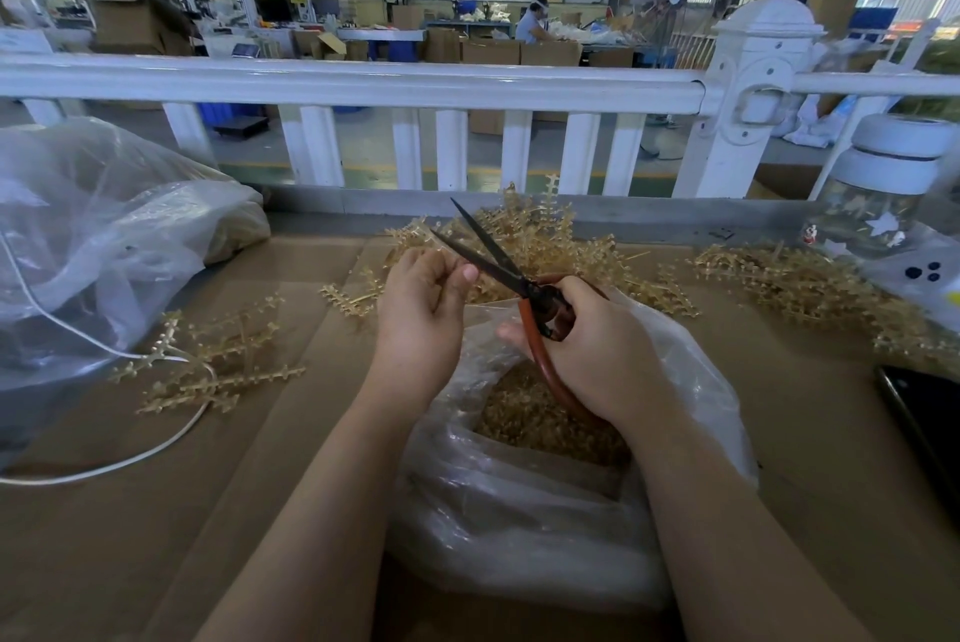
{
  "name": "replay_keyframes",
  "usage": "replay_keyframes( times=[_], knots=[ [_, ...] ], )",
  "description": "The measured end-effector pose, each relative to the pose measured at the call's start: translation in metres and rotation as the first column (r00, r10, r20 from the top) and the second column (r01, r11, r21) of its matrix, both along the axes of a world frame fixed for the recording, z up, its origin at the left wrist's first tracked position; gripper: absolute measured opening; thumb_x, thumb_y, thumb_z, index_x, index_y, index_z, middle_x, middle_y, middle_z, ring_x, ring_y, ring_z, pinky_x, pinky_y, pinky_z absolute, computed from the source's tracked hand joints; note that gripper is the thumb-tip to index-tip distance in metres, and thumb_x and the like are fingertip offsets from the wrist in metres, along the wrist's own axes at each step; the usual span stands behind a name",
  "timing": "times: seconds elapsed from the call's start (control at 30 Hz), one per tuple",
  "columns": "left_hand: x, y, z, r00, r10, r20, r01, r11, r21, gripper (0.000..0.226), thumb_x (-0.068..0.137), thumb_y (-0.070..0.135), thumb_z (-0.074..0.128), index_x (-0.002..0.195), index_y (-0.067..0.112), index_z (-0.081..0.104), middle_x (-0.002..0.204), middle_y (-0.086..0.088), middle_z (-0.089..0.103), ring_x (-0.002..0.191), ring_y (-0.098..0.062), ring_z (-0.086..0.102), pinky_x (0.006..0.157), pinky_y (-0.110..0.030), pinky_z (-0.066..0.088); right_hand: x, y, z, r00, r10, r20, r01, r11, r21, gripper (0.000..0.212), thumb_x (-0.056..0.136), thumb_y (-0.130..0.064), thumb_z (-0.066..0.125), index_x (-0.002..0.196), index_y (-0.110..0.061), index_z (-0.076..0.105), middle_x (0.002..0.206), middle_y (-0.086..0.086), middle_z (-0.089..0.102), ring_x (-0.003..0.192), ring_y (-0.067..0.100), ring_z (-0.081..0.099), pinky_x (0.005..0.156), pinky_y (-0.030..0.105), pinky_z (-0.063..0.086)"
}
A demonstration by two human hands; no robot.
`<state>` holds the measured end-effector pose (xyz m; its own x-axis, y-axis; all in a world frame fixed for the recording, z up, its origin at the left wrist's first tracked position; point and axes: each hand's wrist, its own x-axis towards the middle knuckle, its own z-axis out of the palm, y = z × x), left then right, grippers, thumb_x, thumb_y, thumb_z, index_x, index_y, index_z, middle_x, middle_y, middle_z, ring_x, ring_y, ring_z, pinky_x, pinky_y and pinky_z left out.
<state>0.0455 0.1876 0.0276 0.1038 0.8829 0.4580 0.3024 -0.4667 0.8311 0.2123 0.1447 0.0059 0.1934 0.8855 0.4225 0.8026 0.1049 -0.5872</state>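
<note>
A clear bag lies open on the worktop, closest in, holding cut tan bits. Above it the right hand is wrapped round the orange loops of the scissors, blades parted. The left hand pinches a thin plastic sprig just beside the blades, mostly hidden by the fingers. The sprig looks light, springy and likely brittle at its side teeth, so it is best held by the stem close to the cut, or it may flick away; more sprigs are piled behind
</note>
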Motion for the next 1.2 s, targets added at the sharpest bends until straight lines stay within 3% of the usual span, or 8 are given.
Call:
replay_keyframes(
  times=[0.23, 0.47, 0.6, 0.8, 0.93, 1.03, 1.2],
  knots=[
    [-0.0026, 0.0035, -0.0040, 0.991, -0.108, 0.083, 0.109, 0.994, -0.008, 0.024, 0.098, 0.021, 0.057, 0.093, -0.001, 0.063, 0.104, -0.014, 0.054, 0.101, -0.026, 0.053, 0.093, -0.039, 0.045, -0.0005, 0.0006, 0.0003, 1.000, 0.011, 0.011, -0.011, 1.000, -0.004, 0.068, 0.064, -0.093, 0.049, 0.103, -0.037, 0.058, 0.091, -0.019, 0.066, 0.087, 0.002, 0.063, 0.076, 0.033, 0.058],
    [-0.0053, 0.0069, -0.0071, 0.963, -0.187, 0.195, 0.200, 0.979, -0.047, 0.017, 0.098, 0.018, 0.058, 0.097, 0.002, 0.064, 0.110, -0.023, 0.054, 0.107, -0.033, 0.055, 0.100, -0.048, 0.045, -0.0005, -0.0017, 0.0005, 1.000, 0.016, 0.019, -0.016, 1.000, 0.013, 0.067, 0.064, -0.092, 0.054, 0.102, -0.038, 0.062, 0.081, -0.023, 0.063, 0.076, -0.005, 0.059, 0.060, 0.016, 0.045],
    [-0.0071, 0.0072, -0.0063, 0.950, -0.215, 0.226, 0.235, 0.969, -0.069, 0.027, 0.095, 0.026, 0.059, 0.096, 0.000, 0.061, 0.107, -0.027, 0.053, 0.105, -0.039, 0.053, 0.100, -0.051, 0.043, -0.0013, -0.0028, 0.0013, 0.999, -0.004, 0.036, 0.004, 1.000, 0.016, 0.068, 0.062, -0.093, 0.052, 0.102, -0.041, 0.064, 0.074, -0.026, 0.062, 0.071, -0.010, 0.057, 0.054, 0.011, 0.036],
    [-0.0065, 0.0069, -0.0045, 0.940, -0.237, 0.248, 0.264, 0.961, -0.083, 0.034, 0.090, 0.032, 0.059, 0.093, -0.003, 0.058, 0.103, -0.028, 0.050, 0.093, -0.027, 0.050, 0.090, -0.039, 0.041, -0.0015, -0.0024, 0.0011, 1.000, 0.009, 0.012, -0.010, 1.000, 0.010, 0.053, 0.062, -0.090, 0.059, 0.094, -0.047, 0.059, 0.068, -0.029, 0.060, 0.075, -0.015, 0.056, 0.052, 0.008, 0.032],
    [-0.0067, 0.0072, -0.0052, 0.939, -0.233, 0.254, 0.263, 0.960, -0.093, 0.032, 0.089, 0.033, 0.060, 0.093, 0.001, 0.061, 0.099, -0.018, 0.051, 0.091, -0.020, 0.051, 0.089, -0.035, 0.042, -0.0020, -0.0027, 0.0012, 1.000, 0.004, 0.008, -0.005, 1.000, 0.019, 0.050, 0.061, -0.090, 0.058, 0.087, -0.048, 0.056, 0.065, -0.030, 0.058, 0.072, -0.013, 0.057, 0.051, 0.008, 0.032],
    [-0.0078, 0.0086, -0.0067, 0.941, -0.229, 0.251, 0.256, 0.963, -0.081, 0.032, 0.089, 0.034, 0.060, 0.092, 0.001, 0.061, 0.101, -0.021, 0.051, 0.093, -0.021, 0.051, 0.091, -0.038, 0.042, -0.0028, -0.0030, 0.0019, 1.000, 0.003, 0.012, -0.003, 1.000, 0.026, 0.047, 0.061, -0.090, 0.057, 0.084, -0.049, 0.054, 0.067, -0.038, 0.057, 0.076, -0.018, 0.055, 0.048, 0.007, 0.034],
    [-0.0082, 0.0097, -0.0078, 0.943, -0.234, 0.235, 0.256, 0.964, -0.070, 0.032, 0.089, 0.034, 0.060, 0.092, 0.002, 0.061, 0.105, -0.026, 0.051, 0.096, -0.029, 0.052, 0.094, -0.043, 0.042, -0.0025, -0.0030, 0.0023, 0.999, -0.009, 0.032, 0.008, 1.000, 0.027, 0.054, 0.059, -0.094, 0.053, 0.092, -0.051, 0.055, 0.067, -0.035, 0.057, 0.078, -0.022, 0.054, 0.049, 0.005, 0.033]
  ],
)
